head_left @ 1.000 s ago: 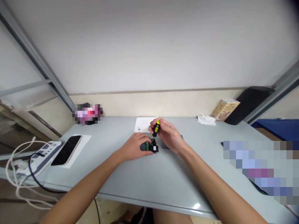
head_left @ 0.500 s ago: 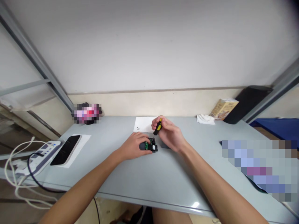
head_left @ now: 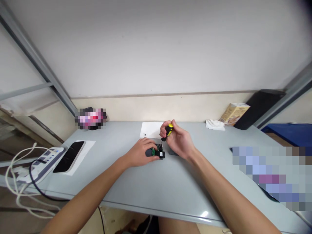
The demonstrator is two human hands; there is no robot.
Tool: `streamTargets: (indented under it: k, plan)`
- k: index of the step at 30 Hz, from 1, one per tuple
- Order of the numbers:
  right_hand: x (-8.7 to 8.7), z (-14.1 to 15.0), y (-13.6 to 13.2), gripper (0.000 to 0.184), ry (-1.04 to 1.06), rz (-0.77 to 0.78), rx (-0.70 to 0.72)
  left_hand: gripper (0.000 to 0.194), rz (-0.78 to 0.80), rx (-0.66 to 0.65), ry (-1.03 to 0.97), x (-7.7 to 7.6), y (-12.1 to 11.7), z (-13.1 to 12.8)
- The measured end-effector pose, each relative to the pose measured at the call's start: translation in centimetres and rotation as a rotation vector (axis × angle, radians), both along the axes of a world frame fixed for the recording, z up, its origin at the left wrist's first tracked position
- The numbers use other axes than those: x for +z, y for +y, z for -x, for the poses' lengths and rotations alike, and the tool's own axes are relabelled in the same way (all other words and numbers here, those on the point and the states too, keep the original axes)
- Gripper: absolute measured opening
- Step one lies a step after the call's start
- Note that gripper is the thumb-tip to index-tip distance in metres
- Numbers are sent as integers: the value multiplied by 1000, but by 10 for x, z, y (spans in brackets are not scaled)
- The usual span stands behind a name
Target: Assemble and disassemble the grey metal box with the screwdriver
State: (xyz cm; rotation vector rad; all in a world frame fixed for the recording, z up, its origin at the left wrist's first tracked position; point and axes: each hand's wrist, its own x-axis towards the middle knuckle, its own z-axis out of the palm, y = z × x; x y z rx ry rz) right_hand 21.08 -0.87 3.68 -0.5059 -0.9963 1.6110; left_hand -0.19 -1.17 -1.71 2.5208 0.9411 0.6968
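In the head view, my left hand (head_left: 141, 152) is closed round a small dark device with an exposed green circuit board (head_left: 154, 152), pressing it on the table. A black block with a white label (head_left: 161, 154) sits at the device's right end. My right hand (head_left: 179, 139) grips a black and yellow screwdriver (head_left: 168, 130), held tilted. Its shaft points down to the board; whether the tip touches a screw is too small to tell. Partly under my right hand lies a flat dark grey piece (head_left: 173, 152).
A white paper (head_left: 152, 129) with several tiny dark bits lies behind my hands. On the left are a phone (head_left: 69, 157), a power strip (head_left: 41, 165) and loose cables. At the back right stand a carton (head_left: 234, 113), crumpled tissue (head_left: 214, 124) and a black cylinder (head_left: 259, 109).
The screwdriver's handle has turned and leans further right in my right hand, its yellow end now showing more. My left hand and the device have barely moved.
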Motion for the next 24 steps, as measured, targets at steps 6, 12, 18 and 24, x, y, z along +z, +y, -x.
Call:
streamTargets:
  k: [6,12,18,24]
  plan:
    - [1,-5,0,31,41,34,-22,24,-12,-10,-4,-1,1,1]
    - [4,-7,1,32,61,-17,12,24,1,-17,14,1,0,1]
    - [3,-3,3,29,8,-7,-32,24,14,-15,23,5,-1,0]
    - [0,-4,2,44,23,21,-105,26,9,-17,16,4,0,1]
